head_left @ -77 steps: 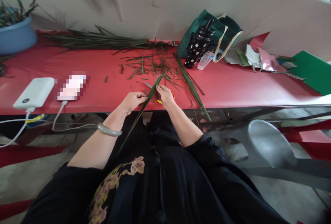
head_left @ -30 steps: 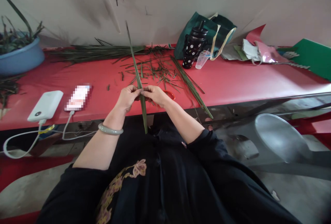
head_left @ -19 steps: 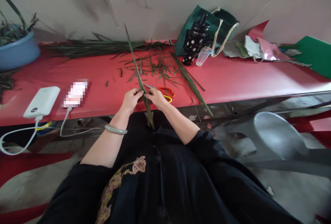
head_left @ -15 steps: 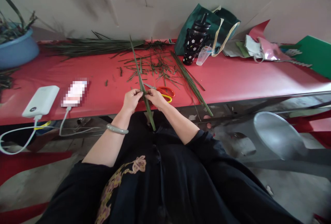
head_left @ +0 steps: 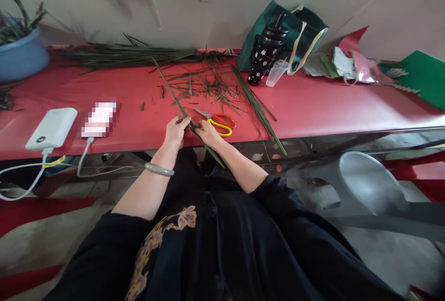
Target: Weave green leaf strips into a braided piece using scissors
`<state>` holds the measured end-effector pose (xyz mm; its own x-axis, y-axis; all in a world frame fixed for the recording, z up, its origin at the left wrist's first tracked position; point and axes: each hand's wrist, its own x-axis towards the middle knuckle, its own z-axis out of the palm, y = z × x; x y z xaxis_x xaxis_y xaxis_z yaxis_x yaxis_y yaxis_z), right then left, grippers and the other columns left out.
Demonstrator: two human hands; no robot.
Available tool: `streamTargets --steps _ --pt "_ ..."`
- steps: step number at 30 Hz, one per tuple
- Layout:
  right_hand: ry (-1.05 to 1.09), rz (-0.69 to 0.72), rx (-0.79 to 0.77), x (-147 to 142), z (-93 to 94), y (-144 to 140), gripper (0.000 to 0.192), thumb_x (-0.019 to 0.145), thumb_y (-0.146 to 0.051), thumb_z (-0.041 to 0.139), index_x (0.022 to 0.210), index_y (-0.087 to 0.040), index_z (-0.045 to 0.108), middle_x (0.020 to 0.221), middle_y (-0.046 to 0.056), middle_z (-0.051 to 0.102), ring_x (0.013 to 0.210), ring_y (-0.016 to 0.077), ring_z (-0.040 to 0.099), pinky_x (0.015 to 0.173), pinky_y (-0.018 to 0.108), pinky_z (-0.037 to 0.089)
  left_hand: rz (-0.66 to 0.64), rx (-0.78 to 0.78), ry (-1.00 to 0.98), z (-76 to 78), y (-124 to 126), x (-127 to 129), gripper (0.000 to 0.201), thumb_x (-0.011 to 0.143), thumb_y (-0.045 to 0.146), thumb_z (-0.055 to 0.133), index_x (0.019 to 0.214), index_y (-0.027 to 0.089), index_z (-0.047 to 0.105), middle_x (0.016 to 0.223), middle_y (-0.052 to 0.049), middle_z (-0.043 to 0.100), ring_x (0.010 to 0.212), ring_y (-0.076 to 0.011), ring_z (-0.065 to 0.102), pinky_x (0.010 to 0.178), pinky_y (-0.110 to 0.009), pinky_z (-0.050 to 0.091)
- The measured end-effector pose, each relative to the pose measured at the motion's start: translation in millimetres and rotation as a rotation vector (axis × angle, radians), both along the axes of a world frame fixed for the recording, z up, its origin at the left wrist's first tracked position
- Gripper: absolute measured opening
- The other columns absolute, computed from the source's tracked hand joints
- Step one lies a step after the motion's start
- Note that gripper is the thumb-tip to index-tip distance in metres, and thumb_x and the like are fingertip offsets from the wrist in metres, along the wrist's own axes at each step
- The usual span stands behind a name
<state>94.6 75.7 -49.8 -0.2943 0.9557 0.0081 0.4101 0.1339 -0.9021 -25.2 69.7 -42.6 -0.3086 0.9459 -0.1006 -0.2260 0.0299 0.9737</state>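
A long green leaf strip (head_left: 173,96) slants from upper left to lower right across the table's front edge. My left hand (head_left: 176,130) pinches it near the middle, thumb on top. Close beside it, my right hand (head_left: 207,133) grips the same strip, and the lower end sticks out beneath that wrist. Fingertips partly hide the stretch between the two hands. Just beyond my right hand lie scissors (head_left: 222,124) with one red and one yellow handle. Cut leaf scraps (head_left: 217,85) are scattered past them, and a bundle of narrow leaf strips (head_left: 259,108) rests to the right.
On the red table (head_left: 330,106) are a white power bank (head_left: 52,128), a phone (head_left: 99,119), a black tumbler (head_left: 267,53), a plastic cup (head_left: 276,73) and a green bag (head_left: 252,36). Long leaves (head_left: 139,55) lie along the wall. A blue basin (head_left: 22,55) stands left.
The leaf strip has tilted: its far tip swung left and its near end swung right. Both hands stay on it, close together. The view has shifted slightly.
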Motion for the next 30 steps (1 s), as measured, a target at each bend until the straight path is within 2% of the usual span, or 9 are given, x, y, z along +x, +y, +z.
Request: streamTargets --steps 3,5,12,15,18,23,28,30 --pt "-0.009 -0.005 0.011 1 3.9 -6 0.013 0.076 -0.029 0.047 0.079 -0.017 0.05 0.062 -0.004 0.05 0.057 0.0092 0.045 0.058 0.022 0.036 0.088 -0.012 0.023 0.4 1 0 0.027 0.052 0.03 0.069 0.059 0.015 0.048 0.05 0.004 0.049 0.046 -0.0071 0.046 0.047 -0.02 0.039" --pt "-0.034 -0.004 0.039 1 8.6 -10 0.016 0.076 -0.032 0.048 0.081 -0.017 0.052 0.063 -0.004 0.05 0.058 0.0092 0.045 0.058 0.022 0.036 0.096 -0.005 0.028 0.5 1 -1 0.025 0.052 0.028 0.069 0.063 0.014 0.051 0.054 0.003 0.051 0.05 -0.0085 0.05 0.051 -0.022 0.042" --pt "-0.093 0.01 0.027 3 16.9 -7 0.027 0.076 -0.04 0.049 0.088 -0.016 0.055 0.064 -0.003 0.053 0.058 0.0096 0.048 0.058 0.022 0.036 -0.014 0.01 -0.041 3.1 2 -2 0.025 0.052 0.024 0.068 0.07 0.015 0.054 0.06 0.002 0.054 0.053 -0.0079 0.05 0.049 -0.018 0.037" --pt "-0.119 0.004 0.052 4 14.6 -1 0.023 0.075 -0.038 0.051 0.084 -0.017 0.056 0.067 -0.002 0.056 0.061 0.0103 0.05 0.059 0.022 0.036 -0.073 0.011 -0.087 4.3 0 0 0.026 0.052 0.023 0.068 0.073 0.016 0.055 0.066 0.002 0.058 0.056 -0.0078 0.052 0.05 -0.018 0.037" --pt "-0.153 -0.017 0.103 5 13.9 1 0.02 0.075 -0.035 0.052 0.076 -0.016 0.056 0.066 -0.002 0.055 0.063 0.0106 0.05 0.059 0.022 0.035 -0.079 -0.002 -0.093 4.2 0 1 0.024 0.053 0.024 0.068 0.072 0.015 0.056 0.068 0.0 0.06 0.056 -0.0077 0.052 0.049 -0.017 0.035" --pt "-0.191 -0.005 0.072 7 19.3 0 0.027 0.075 -0.041 0.051 0.068 -0.015 0.056 0.06 -0.002 0.052 0.06 0.0106 0.047 0.058 0.023 0.034 -0.05 -0.032 -0.055 3.1 -2 1 0.024 0.052 0.026 0.069 0.069 0.014 0.056 0.063 0.001 0.057 0.054 -0.0075 0.051 0.048 -0.018 0.035" --pt "-0.117 -0.067 0.057 6 21.3 1 0.02 0.075 -0.035 0.053 0.076 -0.015 0.058 0.067 -0.001 0.057 0.066 0.0116 0.051 0.062 0.023 0.037 -0.112 -0.044 -0.062 5.3 -3 3 0.028 0.05 0.03 0.072 0.064 0.013 0.054 0.056 0.001 0.054 0.05 -0.0083 0.049 0.047 -0.02 0.035" --pt "-0.085 -0.081 0.078 5 21.0 1 0.018 0.074 -0.033 0.055 0.077 -0.015 0.058 0.07 0.0 0.058 0.068 0.0118 0.052 0.064 0.023 0.038 -0.058 0.0 -0.049 6.4 -1 2 0.026 0.052 0.03 0.071 0.061 0.013 0.053 0.051 0.002 0.05 0.045 -0.0071 0.046 0.045 -0.02 0.034"
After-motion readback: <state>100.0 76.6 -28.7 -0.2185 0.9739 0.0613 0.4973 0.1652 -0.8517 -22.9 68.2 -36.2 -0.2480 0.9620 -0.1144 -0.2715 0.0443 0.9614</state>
